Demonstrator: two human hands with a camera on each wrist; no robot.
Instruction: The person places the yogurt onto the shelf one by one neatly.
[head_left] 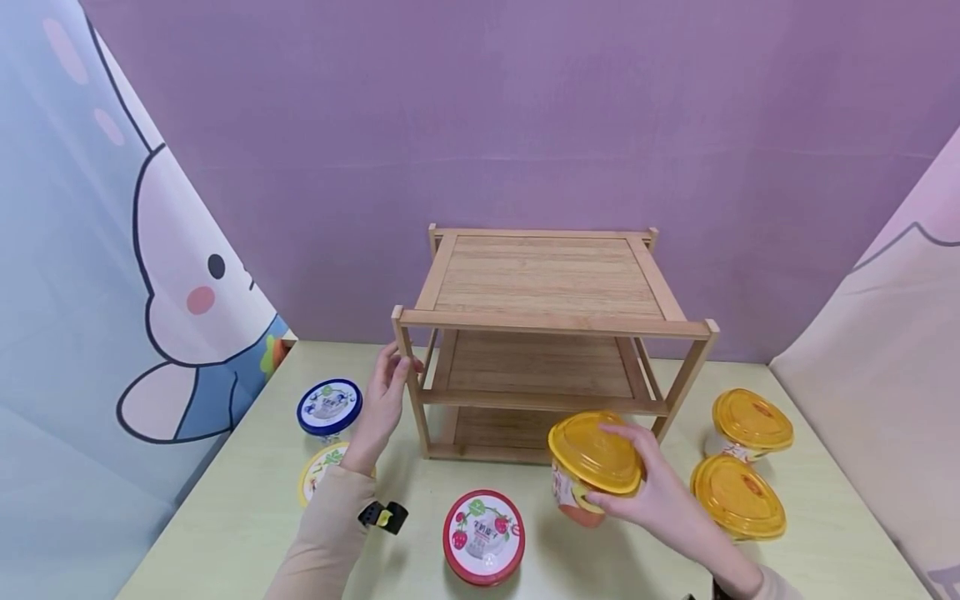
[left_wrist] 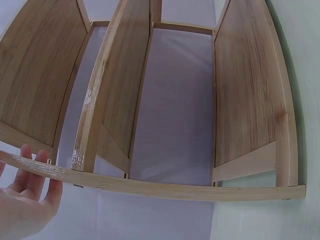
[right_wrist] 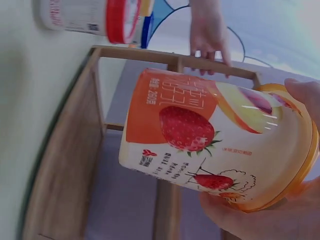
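A three-tier wooden shelf rack (head_left: 551, 279) stands in the middle of the table. My left hand (head_left: 381, 412) grips its front left post (left_wrist: 135, 187), and the left wrist view has the fingertips reaching behind the wood. In my right hand (head_left: 651, 483) is a yogurt tub (head_left: 592, 454) with a yellow lid, tilted and raised in front of the lowest tier. Strawberries and an orange band decorate its side (right_wrist: 187, 127). Thumb and fingers hold it around the lid end.
A red-lidded tub (head_left: 483, 537) stands before the rack. Left of it are a blue-lidded tub (head_left: 330, 407) and a yellow-rimmed tub (head_left: 318, 468), partly hidden by my left arm. Two more yellow-lidded tubs (head_left: 752, 418) stand at the right. A purple backdrop (head_left: 540, 108) hangs behind.
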